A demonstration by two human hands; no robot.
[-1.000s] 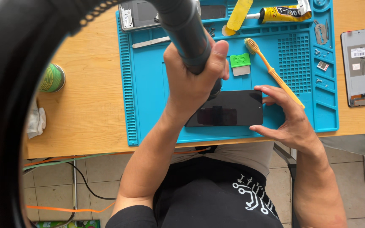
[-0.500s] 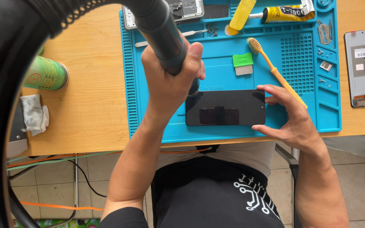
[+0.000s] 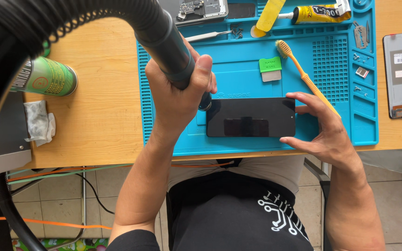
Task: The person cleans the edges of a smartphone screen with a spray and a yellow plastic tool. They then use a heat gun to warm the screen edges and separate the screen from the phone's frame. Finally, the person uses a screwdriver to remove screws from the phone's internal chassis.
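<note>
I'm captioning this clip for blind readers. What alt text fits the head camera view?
A person's left hand holds a black hose nozzle against the left end of a dark phone, which the right hand steadies on a blue work mat. A yellow brush, a glue tube and a green can lie nearby.

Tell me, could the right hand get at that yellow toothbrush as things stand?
Probably yes. The right hand rests at the dark phone's right edge, and the yellow toothbrush lies on the blue mat just beside its fingers, nothing between. It would have to leave the phone.
</note>
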